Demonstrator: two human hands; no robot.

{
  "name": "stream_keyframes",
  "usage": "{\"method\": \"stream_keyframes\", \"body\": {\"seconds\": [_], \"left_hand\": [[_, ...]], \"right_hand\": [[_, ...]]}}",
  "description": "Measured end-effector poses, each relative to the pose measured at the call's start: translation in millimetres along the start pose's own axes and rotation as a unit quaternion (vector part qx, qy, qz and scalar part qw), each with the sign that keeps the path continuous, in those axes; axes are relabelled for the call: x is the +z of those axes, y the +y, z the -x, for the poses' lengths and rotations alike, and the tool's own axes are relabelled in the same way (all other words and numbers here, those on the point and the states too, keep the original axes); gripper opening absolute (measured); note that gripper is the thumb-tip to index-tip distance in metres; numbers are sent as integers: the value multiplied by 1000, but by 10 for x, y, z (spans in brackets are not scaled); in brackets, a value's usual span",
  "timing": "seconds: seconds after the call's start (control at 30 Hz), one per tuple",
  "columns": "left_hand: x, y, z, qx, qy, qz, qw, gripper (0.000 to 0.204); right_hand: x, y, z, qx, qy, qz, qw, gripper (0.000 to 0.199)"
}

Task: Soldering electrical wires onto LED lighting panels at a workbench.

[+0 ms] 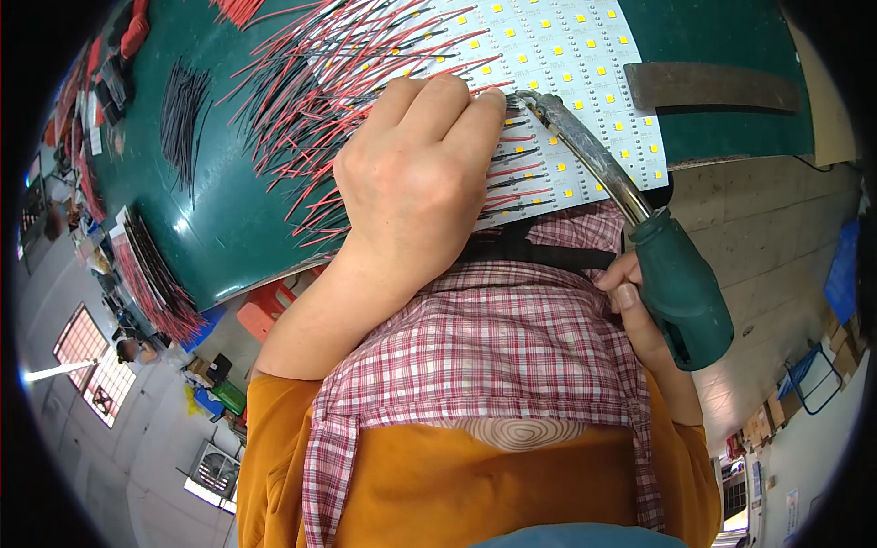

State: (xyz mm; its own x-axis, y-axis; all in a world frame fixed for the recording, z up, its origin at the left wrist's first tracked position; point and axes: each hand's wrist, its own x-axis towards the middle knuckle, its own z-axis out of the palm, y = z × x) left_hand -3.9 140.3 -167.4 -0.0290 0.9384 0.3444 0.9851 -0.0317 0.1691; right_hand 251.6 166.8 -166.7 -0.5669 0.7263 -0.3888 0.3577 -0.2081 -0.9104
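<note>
My left hand [416, 173] rests knuckles-up on a white panel of LED strips [566, 64] studded with small yellow chips, fingers curled and pressing on red and black wires [311, 100] that fan out over the panel's left side. My right hand [639, 320] grips the green handle of a soldering iron [681, 292]. Its metal shaft [594, 155] slants up-left, and the tip meets the panel right beside my left fingertips. A red-checked apron and orange sleeves fill the lower part of the view.
The panel lies on a dark green table [210, 210]. Loose black wires [183, 110] lie at the left; bundles of red wires [155, 283] sit at the table's left edge. A dark flat bar [713, 87] lies at the right. An orange stool [265, 310] stands below.
</note>
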Motion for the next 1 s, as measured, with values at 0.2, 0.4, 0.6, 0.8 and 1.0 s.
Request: {"method": "stream_keyframes", "body": {"seconds": [0.2, 0.4, 0.6, 0.8, 1.0], "left_hand": [[-52, 43, -18, -30, -15, 22, 999, 24], [-8, 44, 5, -31, -9, 36, 999, 21], [-33, 113, 59, -34, 6, 52, 998, 20], [-3, 139, 38, -20, 3, 17, 1000, 21], [4, 125, 26, -19, 3, 10, 1000, 21]], "right_hand": [[-12, -40, 25, 15, -15, -67, 998, 11], [-21, -66, -4, 8, -36, -50, 998, 10], [-105, 101, 165, -63, -82, 8, 995, 32], [-87, 12, 113, -54, -72, 0, 996, 13], [-75, 15, 128, 13, -37, 41, 998, 12]]}}
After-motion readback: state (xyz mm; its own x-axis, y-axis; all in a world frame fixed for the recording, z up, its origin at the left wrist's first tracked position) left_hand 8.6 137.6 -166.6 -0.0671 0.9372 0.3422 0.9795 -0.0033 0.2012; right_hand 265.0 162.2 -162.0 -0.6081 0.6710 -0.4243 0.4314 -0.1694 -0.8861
